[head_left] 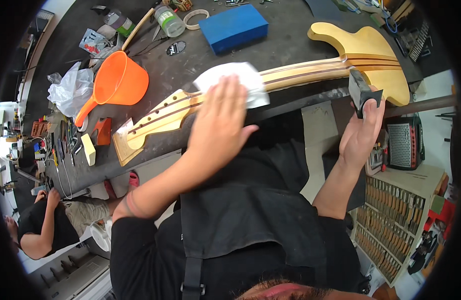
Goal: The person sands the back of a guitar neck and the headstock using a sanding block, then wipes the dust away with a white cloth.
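Observation:
A bare-wood electric guitar with dark stripes along its neck lies across the workbench, body at the right and headstock at the left. My left hand lies flat on a white cloth or paper wipe over the neck, near the headstock; its fingers are stretched and the thumb sticks out. In my right hand, beside the body's near edge, is a sanding block with dark sandpaper around it. The headstock's tip rests over a thin wooden board.
An orange dipper, plastic bag, blue block, tape roll and bottle stand on the bench. A tool rack is low right. Another person works at the far left.

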A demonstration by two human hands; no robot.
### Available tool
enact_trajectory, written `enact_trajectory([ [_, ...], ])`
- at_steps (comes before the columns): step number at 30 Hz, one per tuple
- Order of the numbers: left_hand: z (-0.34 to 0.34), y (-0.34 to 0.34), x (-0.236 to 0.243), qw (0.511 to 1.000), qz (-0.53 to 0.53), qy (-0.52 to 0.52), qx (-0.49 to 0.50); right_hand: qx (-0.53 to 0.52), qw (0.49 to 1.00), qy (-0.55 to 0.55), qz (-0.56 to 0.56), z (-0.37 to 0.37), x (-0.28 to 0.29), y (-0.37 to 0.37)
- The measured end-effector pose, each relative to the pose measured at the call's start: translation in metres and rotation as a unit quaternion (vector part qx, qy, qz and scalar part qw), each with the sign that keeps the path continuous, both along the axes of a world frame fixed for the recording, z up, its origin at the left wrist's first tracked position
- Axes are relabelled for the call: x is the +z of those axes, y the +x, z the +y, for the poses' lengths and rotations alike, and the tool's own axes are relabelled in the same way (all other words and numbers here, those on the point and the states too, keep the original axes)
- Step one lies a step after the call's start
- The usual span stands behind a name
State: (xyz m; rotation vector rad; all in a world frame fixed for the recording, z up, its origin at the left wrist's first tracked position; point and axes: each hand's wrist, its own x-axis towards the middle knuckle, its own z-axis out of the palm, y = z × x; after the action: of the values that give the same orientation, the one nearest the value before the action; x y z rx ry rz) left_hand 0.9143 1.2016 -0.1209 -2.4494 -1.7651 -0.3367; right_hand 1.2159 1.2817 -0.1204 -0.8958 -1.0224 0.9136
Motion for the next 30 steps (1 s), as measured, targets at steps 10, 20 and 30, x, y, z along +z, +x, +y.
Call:
enact_trajectory([
  [10, 0.12, 0.137, -0.047, 0.992, -0.002, 0.081, -0.1, 0.028, 0.997, 0.05, -0.043, 0.019, 0.018, -0.004],
  [20, -0.012, -0.011, 0.022, 0.995, 0.09, -0.022, 0.04, 0.007, 0.999, 0.014, -0.04, 0.011, -0.017, 0.045],
  [30, 0.175, 0.197, -0.055, 0.98, 0.002, 0.153, -0.131, -0.019, 0.999, 0.031, -0.022, 0.007, -0.01, 0.047],
])
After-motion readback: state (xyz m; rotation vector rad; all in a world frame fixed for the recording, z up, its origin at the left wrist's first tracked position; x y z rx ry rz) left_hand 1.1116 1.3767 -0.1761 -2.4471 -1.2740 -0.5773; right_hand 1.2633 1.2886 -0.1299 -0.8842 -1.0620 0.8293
